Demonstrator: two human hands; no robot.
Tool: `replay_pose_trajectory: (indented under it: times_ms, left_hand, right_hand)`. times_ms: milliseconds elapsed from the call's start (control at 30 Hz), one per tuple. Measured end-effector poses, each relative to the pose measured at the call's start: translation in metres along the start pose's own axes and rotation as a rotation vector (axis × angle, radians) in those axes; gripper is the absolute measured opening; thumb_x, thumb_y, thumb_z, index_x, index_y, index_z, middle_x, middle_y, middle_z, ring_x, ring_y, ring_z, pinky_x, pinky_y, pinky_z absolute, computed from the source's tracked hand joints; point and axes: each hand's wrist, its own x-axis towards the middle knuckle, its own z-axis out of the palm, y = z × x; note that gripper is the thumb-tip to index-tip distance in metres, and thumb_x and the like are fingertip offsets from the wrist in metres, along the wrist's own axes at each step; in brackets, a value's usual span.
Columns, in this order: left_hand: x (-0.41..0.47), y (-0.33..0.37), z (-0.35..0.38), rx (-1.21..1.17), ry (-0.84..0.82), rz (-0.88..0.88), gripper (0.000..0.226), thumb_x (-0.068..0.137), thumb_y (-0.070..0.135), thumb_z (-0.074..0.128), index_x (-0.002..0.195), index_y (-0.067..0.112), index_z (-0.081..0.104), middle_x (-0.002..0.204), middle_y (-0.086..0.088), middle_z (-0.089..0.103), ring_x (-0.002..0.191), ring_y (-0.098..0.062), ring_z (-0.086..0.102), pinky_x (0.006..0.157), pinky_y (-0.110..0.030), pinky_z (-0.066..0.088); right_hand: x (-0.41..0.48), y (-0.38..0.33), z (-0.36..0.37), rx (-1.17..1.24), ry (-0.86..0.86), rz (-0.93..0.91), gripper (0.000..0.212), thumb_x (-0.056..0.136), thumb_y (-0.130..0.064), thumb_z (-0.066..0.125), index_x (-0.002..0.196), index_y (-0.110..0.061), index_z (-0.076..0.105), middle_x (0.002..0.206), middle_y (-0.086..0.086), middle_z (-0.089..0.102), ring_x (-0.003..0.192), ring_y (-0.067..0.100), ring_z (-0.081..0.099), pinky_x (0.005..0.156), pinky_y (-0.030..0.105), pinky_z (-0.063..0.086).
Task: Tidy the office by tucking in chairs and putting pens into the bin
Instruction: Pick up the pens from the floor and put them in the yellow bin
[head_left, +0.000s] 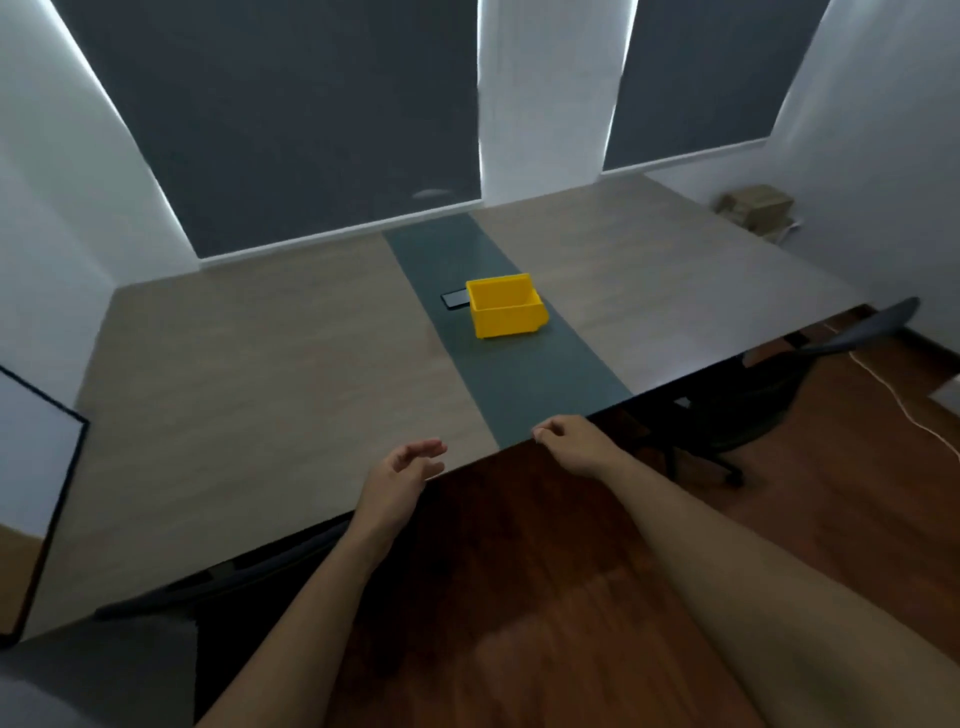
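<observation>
At the counter's (260, 364) near edge the left hand (400, 475) hovers loosely open and empty, the right hand (571, 444) curls empty beside it, while the yellow bin (506, 306) sits farther back on the dark centre strip (519, 389), a chair (831, 343) tucked far right.

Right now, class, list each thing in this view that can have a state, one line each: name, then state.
Yellow bin: upright on the table's dark strip, no pens visible inside.
Phone: flat, screen dark, beside the bin.
Right chair: tucked under the table.
Left chair: tucked under.
Left hand: open, empty.
Right hand: loosely curled, empty.
</observation>
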Motion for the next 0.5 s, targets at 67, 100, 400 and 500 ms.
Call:
replay_pose_trajectory:
  times_ms: [67, 100, 400, 500]
  left_hand:
    - [0.001, 0.005, 0.039, 0.020, -0.033, -0.005, 0.026, 0.104, 0.019, 0.058, 0.118, 0.031, 0.078, 0.121, 0.018, 0.079, 0.120, -0.011, 0.072, 0.106, -0.037, 0.053]
    - [0.002, 0.007, 0.059, 0.026, -0.047, -0.008, 0.027, 0.104, 0.017, 0.058, 0.117, 0.029, 0.078, 0.122, 0.016, 0.080, 0.120, -0.012, 0.072, 0.108, -0.039, 0.052]
    - [-0.001, 0.026, 0.230, 0.217, -0.338, 0.039, 0.034, 0.110, 0.018, 0.048, 0.122, 0.033, 0.076, 0.126, 0.018, 0.078, 0.119, -0.008, 0.074, 0.110, -0.039, 0.051]
    - [-0.004, 0.032, 0.280, 0.303, -0.464, 0.064, 0.032, 0.111, 0.022, 0.050, 0.122, 0.036, 0.076, 0.126, 0.020, 0.077, 0.119, -0.007, 0.074, 0.110, -0.040, 0.052]
  right_hand:
    - [-0.012, 0.035, -0.022, 0.040, 0.019, 0.032, 0.042, 0.111, -0.040, 0.051, 0.139, -0.015, 0.068, 0.142, 0.005, 0.067, 0.129, 0.024, 0.062, 0.107, 0.037, 0.048]
    - [-0.019, 0.054, -0.032, 0.058, 0.028, 0.047, 0.041, 0.111, -0.040, 0.050, 0.139, -0.015, 0.068, 0.141, 0.005, 0.067, 0.128, 0.025, 0.063, 0.107, 0.039, 0.050]
    - [-0.094, 0.214, -0.103, 0.236, 0.183, 0.258, 0.042, 0.111, -0.039, 0.049, 0.131, -0.008, 0.069, 0.113, 0.014, 0.072, 0.090, 0.032, 0.069, 0.076, 0.035, 0.051]
    - [-0.123, 0.260, -0.117, 0.337, 0.259, 0.344, 0.038, 0.112, -0.038, 0.047, 0.136, -0.016, 0.067, 0.128, 0.011, 0.072, 0.115, 0.034, 0.070, 0.104, 0.050, 0.057]
